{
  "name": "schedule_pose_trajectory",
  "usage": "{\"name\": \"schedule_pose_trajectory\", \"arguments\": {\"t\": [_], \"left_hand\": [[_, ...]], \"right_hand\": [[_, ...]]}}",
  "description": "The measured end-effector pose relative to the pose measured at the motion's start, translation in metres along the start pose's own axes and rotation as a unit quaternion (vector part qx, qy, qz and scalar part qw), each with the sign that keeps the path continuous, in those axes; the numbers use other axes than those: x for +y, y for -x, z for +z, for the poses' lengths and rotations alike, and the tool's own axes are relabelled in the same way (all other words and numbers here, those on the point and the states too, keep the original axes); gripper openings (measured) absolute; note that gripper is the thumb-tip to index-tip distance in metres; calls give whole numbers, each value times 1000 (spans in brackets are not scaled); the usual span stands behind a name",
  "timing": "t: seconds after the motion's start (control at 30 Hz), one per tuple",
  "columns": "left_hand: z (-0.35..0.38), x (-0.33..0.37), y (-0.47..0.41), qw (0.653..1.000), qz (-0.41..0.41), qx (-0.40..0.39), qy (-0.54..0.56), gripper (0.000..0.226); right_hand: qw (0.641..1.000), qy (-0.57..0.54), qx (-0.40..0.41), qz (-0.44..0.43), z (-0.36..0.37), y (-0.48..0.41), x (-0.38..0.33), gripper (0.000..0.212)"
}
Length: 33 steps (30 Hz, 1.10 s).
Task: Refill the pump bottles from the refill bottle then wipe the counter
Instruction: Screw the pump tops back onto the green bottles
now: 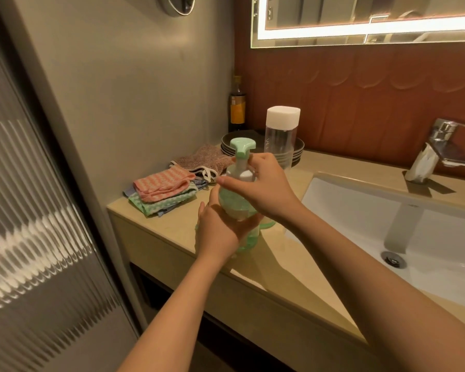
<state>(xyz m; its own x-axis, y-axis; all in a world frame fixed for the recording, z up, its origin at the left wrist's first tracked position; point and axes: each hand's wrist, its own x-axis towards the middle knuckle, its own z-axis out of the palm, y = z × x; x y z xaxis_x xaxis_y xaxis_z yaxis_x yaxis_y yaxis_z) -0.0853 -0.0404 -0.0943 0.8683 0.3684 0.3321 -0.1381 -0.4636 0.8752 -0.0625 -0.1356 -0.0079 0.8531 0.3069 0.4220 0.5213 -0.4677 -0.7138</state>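
Observation:
A green pump bottle [232,204] with a mint pump head [242,146] stands on the beige counter [169,226]. My left hand [220,232] grips its body from the near side. My right hand [261,186] grips the white collar under the pump head. Behind them stands a clear bottle with a white cap [282,130]. Folded cloths, pink on green [163,190], lie on the counter to the left, with a brown cloth [204,159] behind them.
A stack of dark plates [297,151] sits at the back of the counter, a dark bottle with an orange label [237,104] in the corner. The white sink [387,224] and chrome faucet [438,149] are on the right. A ribbed glass door [32,210] stands left.

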Motion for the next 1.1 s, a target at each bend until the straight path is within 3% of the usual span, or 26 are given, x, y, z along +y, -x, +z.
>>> {"name": "schedule_pose_trajectory", "arguments": {"t": [0.13, 0.27, 0.43, 0.57, 0.67, 0.77, 0.83, 0.97, 1.1], "left_hand": [[1, 0, 0, 1000, -6, 1, 2, 89], [3, -1, -2, 1000, -22, 6, 12, 86], [3, -3, -3, 1000, -7, 5, 10, 83], [4, -4, -2, 999, -40, 6, 12, 95], [4, -7, -2, 1000, -12, 4, 5, 90], [3, -4, -1, 1000, -7, 5, 1, 84], [3, -1, 0, 1000, -18, 4, -3, 86], [2, -1, 0, 999, -31, 9, 10, 83], [3, -3, -2, 1000, -16, 3, 9, 88]], "right_hand": [[994, -102, -34, 7, -8, 8, 1, 33], [997, -69, -14, -10, -14, 8, 2, 50], [999, -33, 23, -31, -11, 5, 5, 52], [998, 21, 59, -27, -1, 3, 5, 62], [998, 13, 44, -33, 2, 9, 3, 53], [996, -69, 1, -52, -2, 17, 4, 38], [994, -98, -18, -49, -6, 19, 6, 46], [997, -51, 37, -41, -9, 13, 10, 62], [997, -23, 67, -19, -7, 12, 8, 52]]}}
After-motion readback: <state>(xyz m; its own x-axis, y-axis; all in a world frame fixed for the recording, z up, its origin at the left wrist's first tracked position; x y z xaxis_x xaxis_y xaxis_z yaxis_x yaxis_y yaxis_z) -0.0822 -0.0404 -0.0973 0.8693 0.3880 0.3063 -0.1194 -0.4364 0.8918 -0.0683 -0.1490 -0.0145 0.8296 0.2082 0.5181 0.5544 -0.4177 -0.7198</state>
